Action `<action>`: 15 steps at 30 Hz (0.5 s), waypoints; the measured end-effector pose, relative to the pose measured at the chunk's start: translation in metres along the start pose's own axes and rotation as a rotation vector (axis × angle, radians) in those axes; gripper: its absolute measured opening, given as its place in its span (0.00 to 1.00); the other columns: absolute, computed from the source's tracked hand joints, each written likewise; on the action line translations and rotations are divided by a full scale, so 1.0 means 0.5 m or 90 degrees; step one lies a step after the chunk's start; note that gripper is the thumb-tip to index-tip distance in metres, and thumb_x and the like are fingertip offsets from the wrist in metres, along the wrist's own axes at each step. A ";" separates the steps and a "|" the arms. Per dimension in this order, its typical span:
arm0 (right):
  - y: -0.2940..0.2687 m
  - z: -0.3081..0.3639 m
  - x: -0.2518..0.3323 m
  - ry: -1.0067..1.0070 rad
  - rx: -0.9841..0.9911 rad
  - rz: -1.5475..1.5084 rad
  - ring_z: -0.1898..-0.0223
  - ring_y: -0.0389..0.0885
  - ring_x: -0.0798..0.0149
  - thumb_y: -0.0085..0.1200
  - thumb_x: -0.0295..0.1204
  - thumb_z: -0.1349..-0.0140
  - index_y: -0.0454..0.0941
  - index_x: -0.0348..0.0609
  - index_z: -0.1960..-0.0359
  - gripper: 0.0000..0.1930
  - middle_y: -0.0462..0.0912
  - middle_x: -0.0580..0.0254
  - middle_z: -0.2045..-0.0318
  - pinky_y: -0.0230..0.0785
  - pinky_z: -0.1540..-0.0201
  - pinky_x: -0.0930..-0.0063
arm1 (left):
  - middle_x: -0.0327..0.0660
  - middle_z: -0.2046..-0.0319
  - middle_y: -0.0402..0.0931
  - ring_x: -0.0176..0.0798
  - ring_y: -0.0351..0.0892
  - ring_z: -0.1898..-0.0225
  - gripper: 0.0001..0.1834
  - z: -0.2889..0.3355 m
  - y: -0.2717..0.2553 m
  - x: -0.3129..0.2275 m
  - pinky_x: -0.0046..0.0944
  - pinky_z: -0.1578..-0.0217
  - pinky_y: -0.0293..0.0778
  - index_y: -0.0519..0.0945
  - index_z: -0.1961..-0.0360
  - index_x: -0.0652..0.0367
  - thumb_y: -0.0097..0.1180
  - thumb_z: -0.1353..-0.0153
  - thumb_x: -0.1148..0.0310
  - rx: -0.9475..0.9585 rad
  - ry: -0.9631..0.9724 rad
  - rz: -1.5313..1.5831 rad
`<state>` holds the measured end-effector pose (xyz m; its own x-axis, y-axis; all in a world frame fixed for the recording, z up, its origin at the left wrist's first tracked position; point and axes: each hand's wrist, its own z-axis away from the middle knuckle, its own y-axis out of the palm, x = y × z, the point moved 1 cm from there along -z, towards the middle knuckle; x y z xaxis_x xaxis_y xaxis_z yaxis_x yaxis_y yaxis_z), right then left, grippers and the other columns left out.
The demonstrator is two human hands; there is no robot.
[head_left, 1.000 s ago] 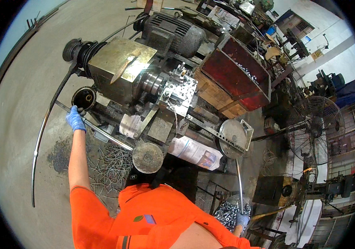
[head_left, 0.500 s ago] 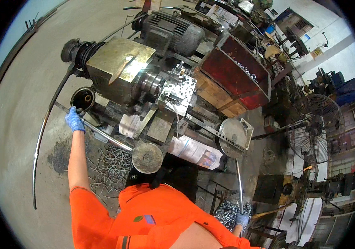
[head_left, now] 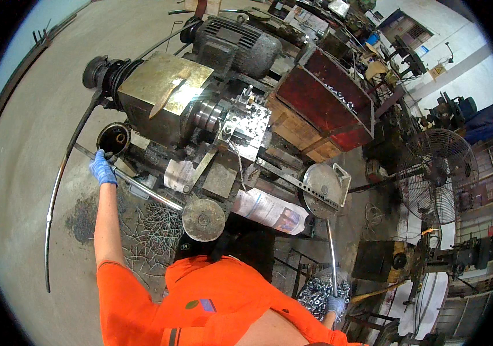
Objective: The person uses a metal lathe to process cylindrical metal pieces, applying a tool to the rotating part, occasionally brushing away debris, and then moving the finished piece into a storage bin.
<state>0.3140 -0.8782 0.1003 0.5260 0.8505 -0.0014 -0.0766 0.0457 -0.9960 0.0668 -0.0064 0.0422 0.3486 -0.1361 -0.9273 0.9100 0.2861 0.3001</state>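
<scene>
My left hand [head_left: 103, 168], in a blue glove, is closed round a long metal lever [head_left: 153, 194] at the left of the lathe. The lever runs down to a round metal disc [head_left: 203, 219] in front of my body. Far to the right, my gloved right hand [head_left: 335, 304] is wrapped round a slim metal rod [head_left: 332, 254], which reaches up to a round plate [head_left: 322, 185]. Between my hands is the lathe's tool block [head_left: 245, 128], wet and shiny, beside the chuck [head_left: 207, 115]. From the block hangs a thin metal shaving [head_left: 239, 164].
A bin of small metal parts [head_left: 314, 295] stands beside my right hand. Curly metal shavings [head_left: 151, 230] litter the floor at left. Behind the tool block is a red metal box [head_left: 318, 101]; a motor [head_left: 237, 46] sits at the back. A fan [head_left: 435, 177] stands at right.
The shaving at the tool block hangs longer and in a different shape. Both hands keep their grip in nearly the same places; the view has shifted slightly.
</scene>
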 end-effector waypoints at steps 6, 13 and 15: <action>-0.017 0.026 0.027 0.021 -0.001 0.013 0.62 0.79 0.45 0.57 0.36 0.62 0.80 0.32 0.70 0.19 0.80 0.38 0.69 0.69 0.57 0.62 | 0.49 0.79 0.77 0.40 0.76 0.84 0.09 -0.004 0.002 0.001 0.35 0.84 0.77 0.72 0.64 0.66 0.52 0.43 0.72 -0.007 0.000 0.022; -0.022 0.034 0.019 0.032 0.016 0.006 0.60 0.78 0.44 0.58 0.36 0.63 0.79 0.32 0.67 0.21 0.79 0.37 0.66 0.69 0.54 0.61 | 0.49 0.79 0.77 0.41 0.77 0.83 0.08 -0.019 -0.002 0.014 0.36 0.84 0.78 0.71 0.64 0.66 0.52 0.43 0.72 -0.001 -0.025 0.019; -0.005 0.019 -0.001 0.012 -0.006 0.014 0.59 0.78 0.44 0.58 0.36 0.63 0.79 0.32 0.67 0.21 0.79 0.37 0.65 0.69 0.54 0.60 | 0.49 0.79 0.77 0.41 0.77 0.83 0.08 -0.019 -0.001 0.016 0.35 0.84 0.78 0.71 0.64 0.65 0.52 0.43 0.72 -0.001 -0.027 0.025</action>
<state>0.3060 -0.8738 0.1037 0.5397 0.8415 -0.0242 -0.0794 0.0223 -0.9966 0.0671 0.0016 0.0326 0.3937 -0.1648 -0.9043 0.8949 0.2934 0.3362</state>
